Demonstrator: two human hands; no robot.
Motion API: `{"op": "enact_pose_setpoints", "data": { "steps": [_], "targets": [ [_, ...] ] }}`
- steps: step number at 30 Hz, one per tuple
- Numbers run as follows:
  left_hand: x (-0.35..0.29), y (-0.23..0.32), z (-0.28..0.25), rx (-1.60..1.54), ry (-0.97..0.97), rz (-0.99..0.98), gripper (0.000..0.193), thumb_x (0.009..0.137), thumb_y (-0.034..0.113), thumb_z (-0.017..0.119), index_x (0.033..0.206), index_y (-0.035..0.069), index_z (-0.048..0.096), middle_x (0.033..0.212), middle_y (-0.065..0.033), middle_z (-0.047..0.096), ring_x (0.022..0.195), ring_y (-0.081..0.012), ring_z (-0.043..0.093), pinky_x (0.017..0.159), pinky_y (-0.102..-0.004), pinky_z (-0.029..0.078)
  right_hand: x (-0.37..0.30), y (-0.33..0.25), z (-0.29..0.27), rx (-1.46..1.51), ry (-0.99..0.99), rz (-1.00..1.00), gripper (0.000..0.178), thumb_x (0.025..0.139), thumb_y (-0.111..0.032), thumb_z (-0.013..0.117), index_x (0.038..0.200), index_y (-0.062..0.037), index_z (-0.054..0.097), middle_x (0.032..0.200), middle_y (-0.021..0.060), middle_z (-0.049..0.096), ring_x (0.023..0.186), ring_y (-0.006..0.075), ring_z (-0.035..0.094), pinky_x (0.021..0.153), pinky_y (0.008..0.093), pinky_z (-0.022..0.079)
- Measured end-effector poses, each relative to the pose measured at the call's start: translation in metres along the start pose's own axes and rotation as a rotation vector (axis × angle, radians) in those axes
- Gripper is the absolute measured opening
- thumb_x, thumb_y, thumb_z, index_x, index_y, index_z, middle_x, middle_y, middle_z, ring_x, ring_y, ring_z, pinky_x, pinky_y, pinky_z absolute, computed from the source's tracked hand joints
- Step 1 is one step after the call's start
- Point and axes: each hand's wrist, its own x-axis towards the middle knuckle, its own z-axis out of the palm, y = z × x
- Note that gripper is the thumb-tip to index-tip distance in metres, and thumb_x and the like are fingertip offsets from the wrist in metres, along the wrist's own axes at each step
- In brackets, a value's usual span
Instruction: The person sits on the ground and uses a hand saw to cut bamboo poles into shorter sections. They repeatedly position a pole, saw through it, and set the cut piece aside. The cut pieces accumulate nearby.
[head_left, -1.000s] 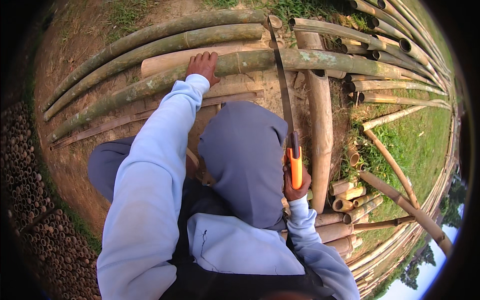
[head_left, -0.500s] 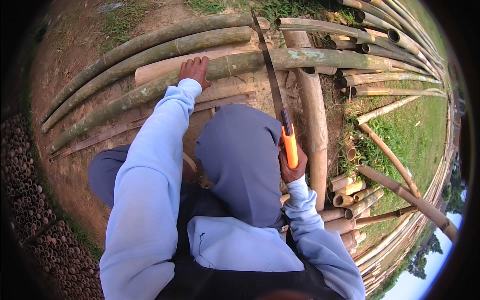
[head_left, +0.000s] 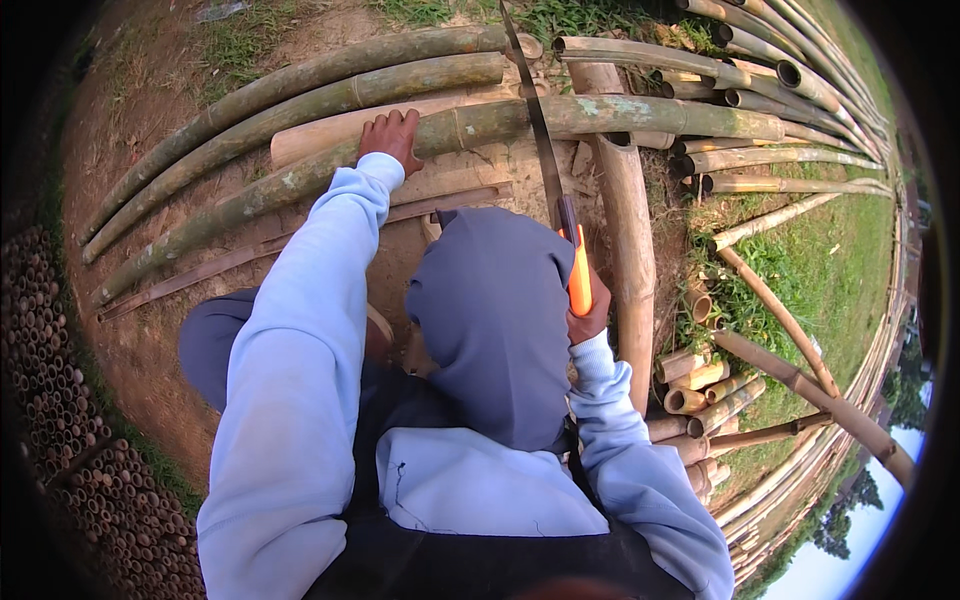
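A long green-brown bamboo pole lies across in front of me, its right part over a thick upright-lying bamboo log. My left hand is closed over the pole from above, left of the saw. In my right hand, beside my raised knee, is the orange handle of a hand saw. Its long dark blade crosses the pole and points away from me. Whether the teeth have cut into the bamboo cannot be made out. My palm and part of the grip are hidden.
Two more bamboo poles lie beyond, at the left. The thick bamboo log runs along my right side. Stacked poles fill the far right, with short cut pieces nearer. Many bamboo ends are piled at the left.
The saw and my right hand have slid forward, away from me, along the blade's line. My knee has shifted slightly right. My left hand stays on the pole.
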Motion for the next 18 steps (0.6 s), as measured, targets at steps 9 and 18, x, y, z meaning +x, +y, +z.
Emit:
{"op": "enact_pose_setpoints", "data": {
  "steps": [9, 18],
  "targets": [
    [-0.007, 0.008, 0.008, 0.003, 0.023, -0.075, 0.074, 0.064, 0.025, 0.085, 0.127, 0.014, 0.049, 0.118, -0.0132, 0.057, 0.113, -0.0344, 0.054, 0.098, -0.0452, 0.043, -0.005, -0.009, -0.011, 0.004, -0.062, 0.179, 0.025, 0.088, -0.002, 0.066, 0.113, 0.0040, 0.065, 0.092, 0.0141, 0.070, 0.083, 0.0173, 0.067, 0.077, 0.0299, 0.052],
    [-0.007, 0.001, 0.001, -0.009, -0.068, -0.037, 0.069, 0.068, 0.029, 0.085, 0.125, 0.015, 0.049, 0.119, -0.0128, 0.057, 0.115, -0.0336, 0.053, 0.098, -0.0459, 0.041, -0.102, -0.003, -0.033, -0.052, -0.064, 0.497, 0.034, 0.087, -0.003, 0.067, 0.121, 0.0032, 0.063, 0.101, 0.0162, 0.070, 0.091, 0.0215, 0.069, 0.082, 0.0316, 0.052]
  ]
}}
